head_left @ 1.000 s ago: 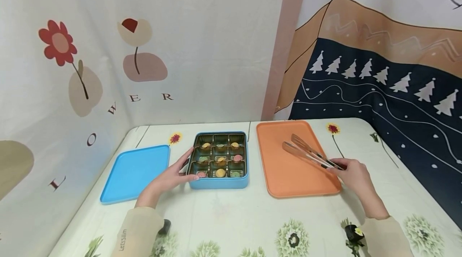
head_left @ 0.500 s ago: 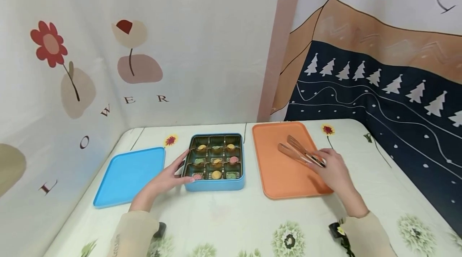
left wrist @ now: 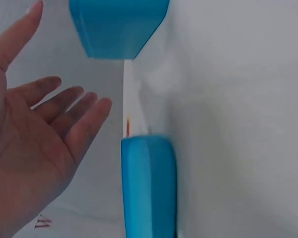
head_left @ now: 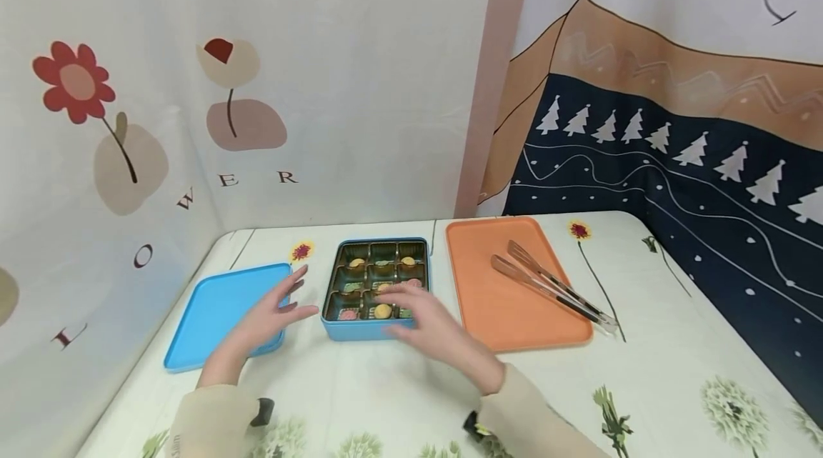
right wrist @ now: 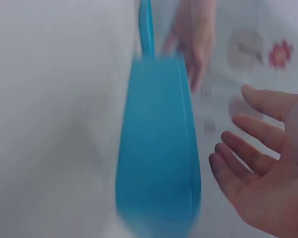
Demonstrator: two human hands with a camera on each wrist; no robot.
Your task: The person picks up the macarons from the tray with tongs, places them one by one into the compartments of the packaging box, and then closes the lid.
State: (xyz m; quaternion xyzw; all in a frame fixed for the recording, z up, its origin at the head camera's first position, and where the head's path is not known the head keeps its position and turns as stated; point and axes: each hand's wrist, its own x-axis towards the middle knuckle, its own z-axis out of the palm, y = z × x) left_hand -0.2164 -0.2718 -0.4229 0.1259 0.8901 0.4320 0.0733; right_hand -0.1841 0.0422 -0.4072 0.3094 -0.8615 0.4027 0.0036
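Observation:
A blue tin [head_left: 360, 330] with a dark divided insert holding several small sweets sits mid-table; its blue side shows as the tin [right wrist: 159, 148] in the right wrist view. My right hand [head_left: 421, 319] hovers over its front right corner, fingers spread, holding nothing. My left hand [head_left: 273, 308] is off the tin, fingers straight, above the right edge of the blue lid [head_left: 218, 315]. In the left wrist view the left hand [left wrist: 35, 134] is an empty palm beside the lid [left wrist: 149, 198] and the tin [left wrist: 119, 25]. Metal tongs [head_left: 546, 286] lie untouched on the orange tray [head_left: 495, 315].
The table carries a flower-print cloth [head_left: 398, 401]. Printed fabric curtains hang close behind and along both sides of the table. The tongs' handle ends reach past the tray's right edge onto the cloth.
My right hand let go of the tongs and swung left to the tin. My left hand came off the tin's left side and drew back over the lid.

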